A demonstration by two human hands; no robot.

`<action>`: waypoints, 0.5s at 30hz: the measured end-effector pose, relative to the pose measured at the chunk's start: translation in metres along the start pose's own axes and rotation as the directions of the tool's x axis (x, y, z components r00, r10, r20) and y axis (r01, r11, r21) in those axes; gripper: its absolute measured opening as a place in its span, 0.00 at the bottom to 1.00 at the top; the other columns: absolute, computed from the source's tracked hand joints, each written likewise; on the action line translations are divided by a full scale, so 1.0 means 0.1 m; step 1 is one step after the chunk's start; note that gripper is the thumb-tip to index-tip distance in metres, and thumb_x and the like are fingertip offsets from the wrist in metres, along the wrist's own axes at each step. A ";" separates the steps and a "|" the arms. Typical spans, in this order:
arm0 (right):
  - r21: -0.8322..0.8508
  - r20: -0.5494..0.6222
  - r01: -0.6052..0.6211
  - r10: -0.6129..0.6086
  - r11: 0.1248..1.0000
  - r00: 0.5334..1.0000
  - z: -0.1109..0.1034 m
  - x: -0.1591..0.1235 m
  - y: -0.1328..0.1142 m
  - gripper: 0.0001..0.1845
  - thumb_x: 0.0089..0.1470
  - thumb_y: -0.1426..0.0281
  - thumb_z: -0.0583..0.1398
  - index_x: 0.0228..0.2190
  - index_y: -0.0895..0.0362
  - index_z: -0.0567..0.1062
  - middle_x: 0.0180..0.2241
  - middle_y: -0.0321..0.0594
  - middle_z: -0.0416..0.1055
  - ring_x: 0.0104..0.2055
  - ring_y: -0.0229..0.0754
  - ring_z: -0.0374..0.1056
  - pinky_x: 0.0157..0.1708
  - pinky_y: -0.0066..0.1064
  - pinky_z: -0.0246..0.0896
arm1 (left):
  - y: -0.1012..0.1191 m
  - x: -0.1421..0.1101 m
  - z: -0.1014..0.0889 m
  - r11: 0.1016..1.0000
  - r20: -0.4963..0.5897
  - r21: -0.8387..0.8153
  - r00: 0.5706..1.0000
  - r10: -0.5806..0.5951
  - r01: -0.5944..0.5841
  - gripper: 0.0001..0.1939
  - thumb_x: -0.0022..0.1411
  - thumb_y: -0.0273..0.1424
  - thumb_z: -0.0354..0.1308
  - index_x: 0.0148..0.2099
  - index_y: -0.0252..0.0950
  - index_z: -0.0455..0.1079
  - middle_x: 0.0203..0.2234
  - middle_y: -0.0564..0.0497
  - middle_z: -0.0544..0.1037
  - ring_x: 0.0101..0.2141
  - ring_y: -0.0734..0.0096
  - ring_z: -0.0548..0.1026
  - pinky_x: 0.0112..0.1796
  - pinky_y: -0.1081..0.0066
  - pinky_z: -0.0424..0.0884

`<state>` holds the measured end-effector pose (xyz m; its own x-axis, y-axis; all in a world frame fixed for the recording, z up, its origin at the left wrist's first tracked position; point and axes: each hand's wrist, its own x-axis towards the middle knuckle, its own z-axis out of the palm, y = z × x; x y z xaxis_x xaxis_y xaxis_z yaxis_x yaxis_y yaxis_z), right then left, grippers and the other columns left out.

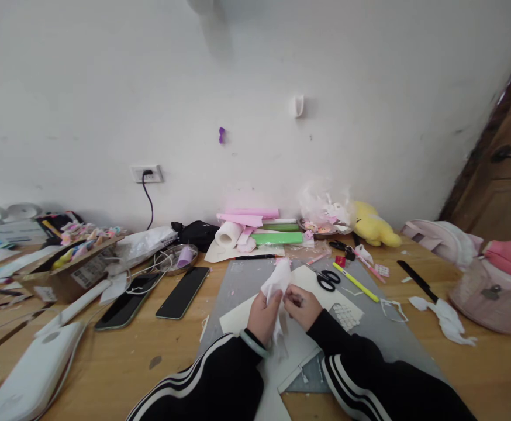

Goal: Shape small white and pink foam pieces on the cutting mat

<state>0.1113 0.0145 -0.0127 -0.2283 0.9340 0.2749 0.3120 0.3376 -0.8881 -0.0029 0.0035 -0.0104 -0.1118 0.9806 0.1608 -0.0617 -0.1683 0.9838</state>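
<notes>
Both my hands meet over a grey cutting mat (382, 333) on the wooden table. My left hand (263, 317) is closed around a crumpled piece of white paper (276, 282) that sticks up above my fingers. My right hand (303, 307) is closed in a pinch on the same white paper from the right side. Under my hands lies a cream sheet (238, 318). Black-handled scissors (328, 279) lie just beyond my right hand, with a yellow pen (355, 282) beside them.
Two dark phones (182, 292) (126, 302) lie to the left, next to a metal bowl (177, 258) and a cardboard box (69, 270). Pink and green paper rolls (262, 227), a yellow plush (373, 227), a black ruler (417, 279) and pink bags (496, 280) line the back and right.
</notes>
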 end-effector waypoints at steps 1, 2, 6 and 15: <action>-0.003 -0.004 0.008 -0.008 1.000 1.000 0.00 0.00 0.01 0.05 0.42 0.73 0.50 0.18 0.56 0.58 0.12 0.26 0.52 0.15 0.30 0.51 0.16 0.22 0.48 | 0.00 0.00 0.00 1.000 -0.003 0.000 1.000 0.006 -0.006 0.16 0.48 0.35 0.55 0.38 0.30 0.70 0.34 0.46 0.76 0.38 0.61 0.71 0.40 0.68 0.64; -0.009 -0.010 0.012 -0.012 1.000 1.000 0.00 0.00 0.02 0.04 0.42 0.73 0.50 0.18 0.57 0.58 0.12 0.26 0.52 0.15 0.29 0.51 0.16 0.22 0.48 | 0.00 -0.01 0.00 1.000 -0.006 0.000 1.000 0.011 -0.011 0.16 0.48 0.35 0.55 0.38 0.30 0.70 0.34 0.46 0.76 0.38 0.61 0.71 0.40 0.68 0.64; -0.018 -0.028 -0.016 0.015 1.000 0.999 -0.01 0.01 0.05 0.03 0.40 0.75 0.50 0.19 0.57 0.60 0.12 0.26 0.53 0.14 0.29 0.51 0.16 0.22 0.48 | 0.01 -0.02 0.00 1.000 -0.019 0.023 1.000 0.014 -0.014 0.16 0.48 0.35 0.55 0.37 0.30 0.69 0.33 0.45 0.76 0.37 0.61 0.71 0.39 0.68 0.64; 0.123 0.058 -0.140 0.133 0.983 0.989 0.01 -0.01 -0.09 0.05 0.42 0.70 0.50 0.18 0.56 0.58 0.10 0.26 0.53 0.11 0.28 0.47 0.12 0.22 0.43 | 0.03 -0.01 0.01 1.000 0.003 0.010 1.000 0.002 -0.002 0.16 0.49 0.34 0.54 0.39 0.29 0.69 0.33 0.45 0.76 0.37 0.61 0.71 0.39 0.68 0.64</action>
<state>0.1083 0.0107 -0.0052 -0.2381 0.9622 0.1321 0.2251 0.1870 -0.9562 -0.0023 0.0021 -0.0074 -0.1089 0.9806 0.1627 -0.0512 -0.1690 0.9843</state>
